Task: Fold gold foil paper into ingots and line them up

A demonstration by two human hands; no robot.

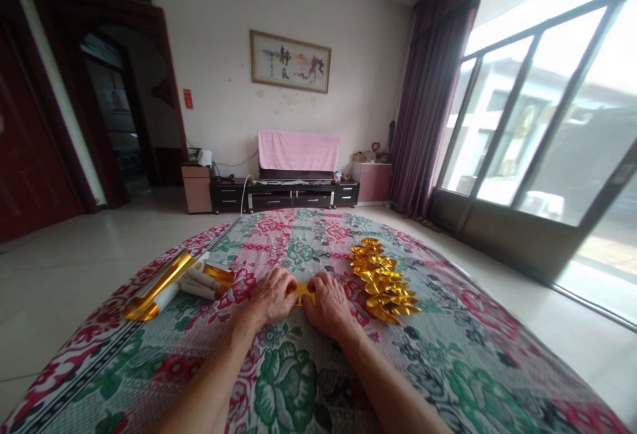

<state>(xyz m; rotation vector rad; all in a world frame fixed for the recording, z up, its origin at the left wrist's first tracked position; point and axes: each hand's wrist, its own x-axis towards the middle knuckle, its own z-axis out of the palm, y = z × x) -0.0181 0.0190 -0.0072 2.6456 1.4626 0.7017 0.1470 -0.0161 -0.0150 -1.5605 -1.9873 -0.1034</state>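
A small piece of gold foil paper (301, 293) lies between my two hands at the middle of the table. My left hand (273, 294) pinches its left end, fingers curled. From the other side my right hand (328, 301) grips the right end with thumb and fingers together. Just right of that hand are several folded gold paper pieces (383, 281), heaped in a row with pointed, petal-like edges. Rolled sheets of gold foil paper (162, 288), white on the back, rest to the left. The fingertips partly hide the held piece.
A flowered cloth (286, 381) in green, red and grey covers the round table. Beyond it, a low TV cabinet (298, 198) stands at the wall under a pink towel (298, 150). Glass doors (522, 122) are on the right, a doorway (114, 109) on the left.
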